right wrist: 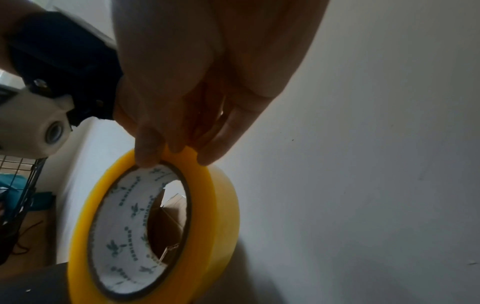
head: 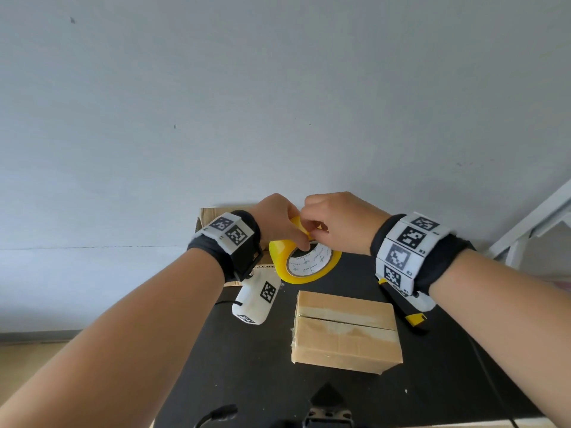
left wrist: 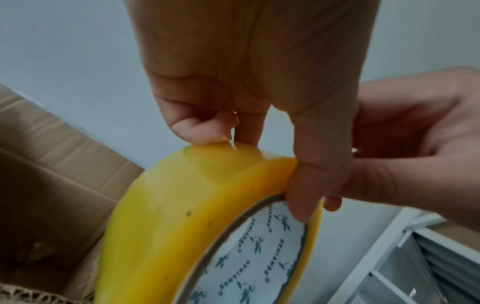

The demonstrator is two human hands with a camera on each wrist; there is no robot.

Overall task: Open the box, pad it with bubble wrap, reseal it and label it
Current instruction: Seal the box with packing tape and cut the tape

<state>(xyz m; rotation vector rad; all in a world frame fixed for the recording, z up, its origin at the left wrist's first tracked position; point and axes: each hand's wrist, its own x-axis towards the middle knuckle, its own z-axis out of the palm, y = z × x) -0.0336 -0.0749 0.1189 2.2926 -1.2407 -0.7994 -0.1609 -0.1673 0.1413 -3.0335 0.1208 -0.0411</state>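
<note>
Both hands are raised above the far part of the black bench [head: 253, 366], meeting at a roll of yellow tape [head: 304, 262] held up on edge between them. The left hand [head: 276, 219] grips the top of the roll, its thumb [left wrist: 302, 197] curled over the side and pressed against the white printed core, its other fingers bent over the outer band. The right hand [head: 338, 225] comes in from the other side, knuckles up, with its fingertips [right wrist: 205, 159] bunched and pinching at the top rim of the roll, right next to the left thumb; whether they have a loose end of tape I cannot tell. Both forearms reach forward and slightly inward, wrists bent down, each wearing a black strap with white marker tiles.

Below the hands and nearer the person, a small cardboard box [head: 346, 332] sits on the bench with its top flaps shut and a dark seam running along the middle, old tape residue on either side of it. Under the right wrist lies a yellow and black cutter [head: 415, 319], just beside the box. Beyond the left hand stands a larger open carton [left wrist: 52, 185] against the pale wall [head: 278, 103]
</note>
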